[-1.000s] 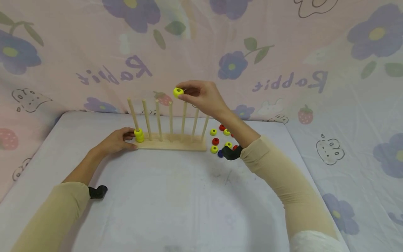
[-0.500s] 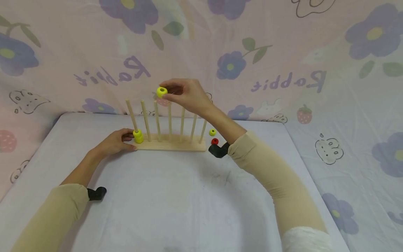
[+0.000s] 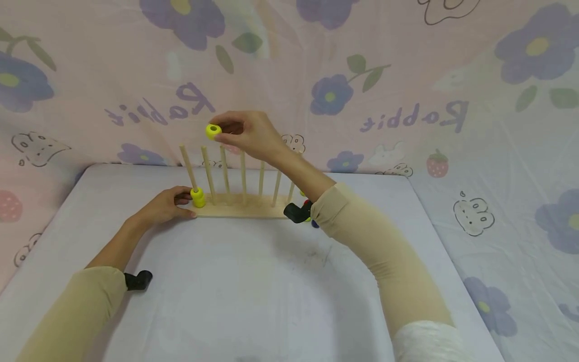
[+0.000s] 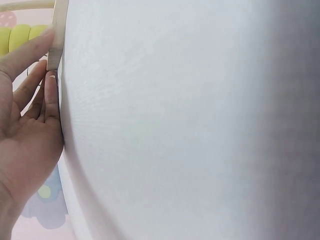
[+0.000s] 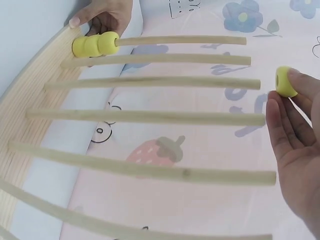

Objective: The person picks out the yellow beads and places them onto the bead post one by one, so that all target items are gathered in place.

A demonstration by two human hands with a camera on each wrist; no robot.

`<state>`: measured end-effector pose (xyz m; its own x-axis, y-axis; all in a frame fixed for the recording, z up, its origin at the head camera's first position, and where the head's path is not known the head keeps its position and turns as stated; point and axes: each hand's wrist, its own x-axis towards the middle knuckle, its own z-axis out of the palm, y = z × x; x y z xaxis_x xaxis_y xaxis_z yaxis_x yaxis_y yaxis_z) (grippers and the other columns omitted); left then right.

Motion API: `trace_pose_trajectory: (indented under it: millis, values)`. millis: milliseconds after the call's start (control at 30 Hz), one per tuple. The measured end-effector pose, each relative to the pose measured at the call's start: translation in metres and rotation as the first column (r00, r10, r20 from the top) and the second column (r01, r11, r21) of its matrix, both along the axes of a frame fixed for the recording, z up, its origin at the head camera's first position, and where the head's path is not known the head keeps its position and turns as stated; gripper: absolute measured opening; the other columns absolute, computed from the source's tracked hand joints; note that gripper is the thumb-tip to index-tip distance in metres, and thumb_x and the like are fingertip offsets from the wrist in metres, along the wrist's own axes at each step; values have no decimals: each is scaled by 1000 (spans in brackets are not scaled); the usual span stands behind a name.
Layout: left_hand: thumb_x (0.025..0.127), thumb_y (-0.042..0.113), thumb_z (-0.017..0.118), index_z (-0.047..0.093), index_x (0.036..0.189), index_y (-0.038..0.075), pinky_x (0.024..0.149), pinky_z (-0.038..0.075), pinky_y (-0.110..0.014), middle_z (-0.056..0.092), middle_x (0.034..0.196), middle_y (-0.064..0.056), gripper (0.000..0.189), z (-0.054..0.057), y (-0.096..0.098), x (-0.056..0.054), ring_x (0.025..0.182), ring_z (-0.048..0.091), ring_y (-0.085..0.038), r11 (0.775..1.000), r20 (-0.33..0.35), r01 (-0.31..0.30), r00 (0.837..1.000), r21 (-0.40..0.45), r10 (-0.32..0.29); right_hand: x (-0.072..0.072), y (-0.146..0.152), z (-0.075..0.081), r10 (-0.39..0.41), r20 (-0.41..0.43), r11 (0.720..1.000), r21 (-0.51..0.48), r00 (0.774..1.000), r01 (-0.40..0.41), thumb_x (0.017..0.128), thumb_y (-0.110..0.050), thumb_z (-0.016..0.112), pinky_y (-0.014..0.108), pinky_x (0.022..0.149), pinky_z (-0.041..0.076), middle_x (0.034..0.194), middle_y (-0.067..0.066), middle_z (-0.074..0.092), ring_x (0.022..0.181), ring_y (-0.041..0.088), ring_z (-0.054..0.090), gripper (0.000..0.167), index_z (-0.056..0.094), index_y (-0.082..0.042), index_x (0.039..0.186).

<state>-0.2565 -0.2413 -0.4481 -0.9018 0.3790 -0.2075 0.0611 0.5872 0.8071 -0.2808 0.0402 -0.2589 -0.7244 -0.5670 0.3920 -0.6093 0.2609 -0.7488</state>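
My right hand (image 3: 252,133) pinches a yellow bead (image 3: 213,131) between thumb and fingertips. The bead is in the air, above and just right of the second peg's top, its hole showing. Below stands a wooden peg rack (image 3: 244,213) with a row of upright pegs. Three yellow beads (image 5: 95,45) are stacked at the bottom of the leftmost peg (image 3: 187,168). My left hand (image 3: 163,206) grips the left end of the rack's base, thumb at the front edge and fingers behind. In the left wrist view, the base end (image 4: 56,50) sits between thumb and fingers.
Loose beads, including a blue bead (image 3: 315,224), lie right of the rack, mostly hidden behind my right forearm. The rack stands on a white-covered table (image 3: 217,291). A patterned cloth (image 3: 289,60) hangs behind it.
My right hand has moved left with the yellow bead, from above the middle pegs to near the second peg. The left hand stays at the rack's end. My forearm now covers most loose beads.
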Motion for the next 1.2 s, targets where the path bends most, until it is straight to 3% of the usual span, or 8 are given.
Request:
trace_pose_trajectory:
  millis: [200, 767, 1200]
  values:
    - [85, 18, 81, 33, 147, -9, 113, 34, -54, 43, 142, -30, 83, 2, 0, 2, 131, 43, -44, 1000, -3, 9, 1000, -4, -9, 2, -17, 3, 2, 62, 1000, 21, 998, -3, 89, -10, 75, 18, 84, 55, 108, 5, 73, 92, 9, 69, 32, 70, -4, 120]
    - [84, 20, 81, 35, 146, -6, 114, 34, -54, 44, 143, -28, 81, 3, 2, -1, 131, 44, -42, 1000, -3, 18, 1000, -3, -18, -3, -52, 3, 29, 99, 986, 163, 995, -45, 91, -15, 73, 11, 85, 51, 111, -1, 72, 95, -1, 66, 34, 68, -8, 124]
    - [85, 20, 80, 33, 147, -7, 115, 32, -55, 42, 145, -29, 83, 0, -1, 0, 135, 42, -44, 999, 7, 27, 1000, 27, -28, -5, -58, -2, 18, 91, 967, 250, 996, -41, 91, -18, 74, 9, 85, 49, 110, -5, 73, 95, -2, 65, 31, 70, -10, 121]
